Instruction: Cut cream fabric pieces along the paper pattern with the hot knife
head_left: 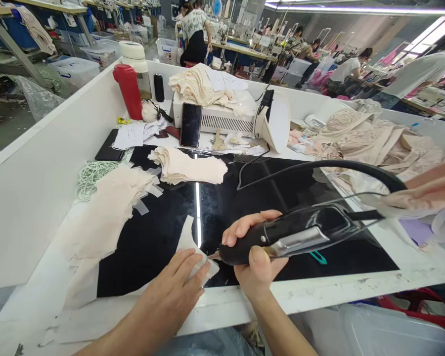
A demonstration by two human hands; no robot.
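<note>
My right hand (257, 272) is closed round a black corded handheld tool (292, 225) with a silver lever along its side; the thumb lies near the lever. Its narrow tip touches or nearly touches a small cream fabric piece (186, 238) at the front of the black board (152, 262). My left hand (176, 291) lies over that piece, fingers stretched out and pressing it down beside the tip. Part of the fabric is hidden under the fingers. To the left spreads a pile of cream fabric pieces (109, 212) with translucent tabs; another cream stack (193, 168) rests farther back.
A phone (191, 125) leans on a vented white box (226, 121). A red bottle (129, 91), green cord (92, 178) and white lamp-like cone (278, 121) stand around the board. Beige fabric (378, 143) heaps at right. The tool's cable (337, 163) arches over the board. People work beyond.
</note>
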